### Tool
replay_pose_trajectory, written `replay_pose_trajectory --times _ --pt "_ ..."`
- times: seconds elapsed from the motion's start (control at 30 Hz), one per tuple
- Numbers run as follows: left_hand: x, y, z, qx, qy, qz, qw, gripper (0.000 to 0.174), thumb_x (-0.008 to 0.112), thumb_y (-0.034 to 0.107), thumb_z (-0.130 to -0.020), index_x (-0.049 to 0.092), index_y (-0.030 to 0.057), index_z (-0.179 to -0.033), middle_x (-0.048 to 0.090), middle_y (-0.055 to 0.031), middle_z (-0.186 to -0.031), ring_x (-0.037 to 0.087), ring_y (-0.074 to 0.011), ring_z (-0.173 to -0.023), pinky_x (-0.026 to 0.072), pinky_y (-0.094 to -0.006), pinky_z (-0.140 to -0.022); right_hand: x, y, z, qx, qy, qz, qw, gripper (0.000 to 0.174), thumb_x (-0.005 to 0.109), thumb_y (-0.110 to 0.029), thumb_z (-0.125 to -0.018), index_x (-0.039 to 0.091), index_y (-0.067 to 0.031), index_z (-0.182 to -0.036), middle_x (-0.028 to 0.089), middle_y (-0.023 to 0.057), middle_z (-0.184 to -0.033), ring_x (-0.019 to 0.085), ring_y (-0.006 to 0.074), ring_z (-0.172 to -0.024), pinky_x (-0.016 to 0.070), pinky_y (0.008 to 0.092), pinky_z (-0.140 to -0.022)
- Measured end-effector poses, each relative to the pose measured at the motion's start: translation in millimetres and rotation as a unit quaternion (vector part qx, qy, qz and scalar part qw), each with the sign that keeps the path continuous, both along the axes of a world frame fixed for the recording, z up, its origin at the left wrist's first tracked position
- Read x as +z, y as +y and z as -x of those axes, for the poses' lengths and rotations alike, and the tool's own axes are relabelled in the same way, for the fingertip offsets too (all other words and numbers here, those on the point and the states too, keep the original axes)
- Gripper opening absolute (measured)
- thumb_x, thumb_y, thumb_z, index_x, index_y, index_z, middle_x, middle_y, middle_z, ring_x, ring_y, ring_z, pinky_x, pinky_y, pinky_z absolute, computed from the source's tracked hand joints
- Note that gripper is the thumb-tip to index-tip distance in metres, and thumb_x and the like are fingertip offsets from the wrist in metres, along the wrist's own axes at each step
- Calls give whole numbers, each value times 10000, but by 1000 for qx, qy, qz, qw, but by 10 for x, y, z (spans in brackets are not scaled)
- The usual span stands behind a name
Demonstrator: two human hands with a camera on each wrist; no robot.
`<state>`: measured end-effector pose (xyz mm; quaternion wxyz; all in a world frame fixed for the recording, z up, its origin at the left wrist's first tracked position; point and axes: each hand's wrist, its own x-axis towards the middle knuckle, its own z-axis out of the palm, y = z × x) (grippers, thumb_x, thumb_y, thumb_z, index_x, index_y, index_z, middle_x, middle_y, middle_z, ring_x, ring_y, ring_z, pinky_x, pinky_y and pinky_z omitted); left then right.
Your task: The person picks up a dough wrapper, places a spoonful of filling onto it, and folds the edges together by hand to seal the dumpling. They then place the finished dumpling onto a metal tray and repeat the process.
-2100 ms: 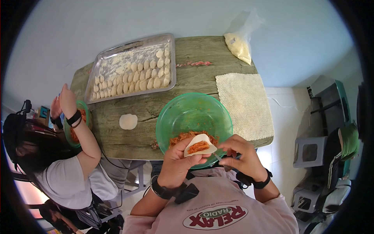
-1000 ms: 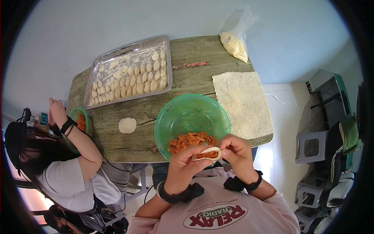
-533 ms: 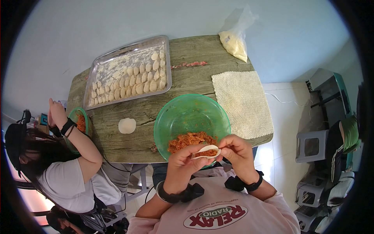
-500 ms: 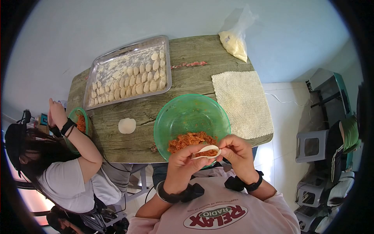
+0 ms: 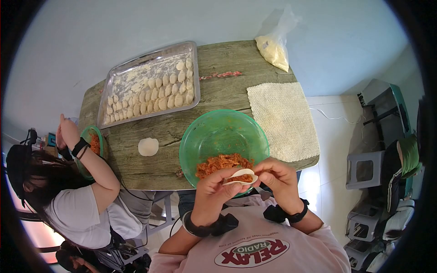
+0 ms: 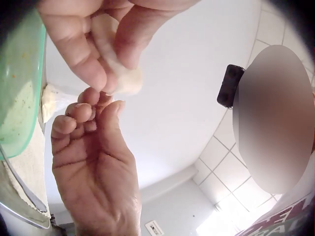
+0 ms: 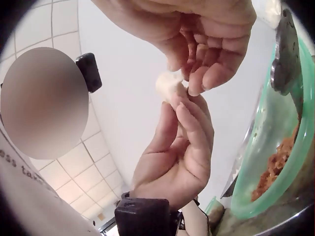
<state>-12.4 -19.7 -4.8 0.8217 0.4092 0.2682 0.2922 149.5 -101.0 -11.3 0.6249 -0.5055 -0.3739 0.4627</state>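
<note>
My left hand [image 5: 214, 193] grips a folded dumpling wrapper [image 5: 246, 173] over the near rim of the green bowl [image 5: 223, 118]. Reddish filling [image 5: 240, 179] shows through the wrapper's gap. At its right end, the curled thumb and forefinger of my right hand [image 5: 280, 182] pinch the edge. The left wrist view has the pale wrapper [image 6: 123, 78] bent between the left fingers and thumb. A metal utensil [image 7: 285, 64] leans at the bowl's rim in the right wrist view. More filling [image 5: 225, 164] is heaped on the near side of the bowl.
A steel tray [image 5: 136, 52] holds rows of dumplings [image 5: 159, 93]. One round wrapper [image 5: 148, 147] lies left of the bowl. A textured cloth [image 5: 284, 123] and a bag of pale powder [image 5: 273, 52] sit to the right. At left another person [image 5: 77, 200] works by a second bowl [image 5: 101, 141].
The right hand has let go of a utensil and come to the wrapper's right end. The wrapper, flatter at first, has been folded up around the filling. The last half second shows only slight finger movement.
</note>
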Motion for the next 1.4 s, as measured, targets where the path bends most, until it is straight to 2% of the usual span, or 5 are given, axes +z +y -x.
replay_pose_trajectory --times 0.5,0.6,0.77,1.1,1.4 --pt "-33 5 10 -2 7 -10 1000 420 677 164 -820 537 -44 -1157 641 -143 -1018 649 -191 -866 536 -310 -794 9 8 9 16 -2 -9 1000 168 562 -145 -906 587 13 -957 583 33 -843 575 94 -729 465 223 -658" --pt "-15 15 4 -10 2 -12 1000 401 672 148 -823 542 -37 -1154 641 -139 -1021 646 -191 -879 534 -310 -798 29 0 7 1 39 27 999 172 585 -124 -887 595 23 -975 582 43 -889 578 105 -787 464 230 -693" --pt "12 1 -18 -17 11 -34 999 372 664 118 -826 548 -42 -1141 635 -144 -1037 642 -195 -898 534 -310 -806 0 6 -1 4 12 -41 999 145 623 -68 -850 600 14 -967 546 52 -947 538 113 -872 429 234 -761" --pt "14 3 -18 -27 30 -60 997 344 645 92 -837 550 -49 -1136 628 -145 -1044 638 -212 -908 531 -313 -820 -18 17 -17 11 -14 -21 1000 110 632 -79 -844 566 4 -877 498 34 -882 493 113 -821 401 231 -732" --pt "15 3 -26 -17 10 -43 999 350 638 100 -845 544 -49 -1147 623 -155 -1060 630 -208 -935 528 -309 -820 49 22 -31 -29 -17 10 999 154 659 -94 -820 624 10 -927 580 47 -868 548 123 -796 431 242 -694"
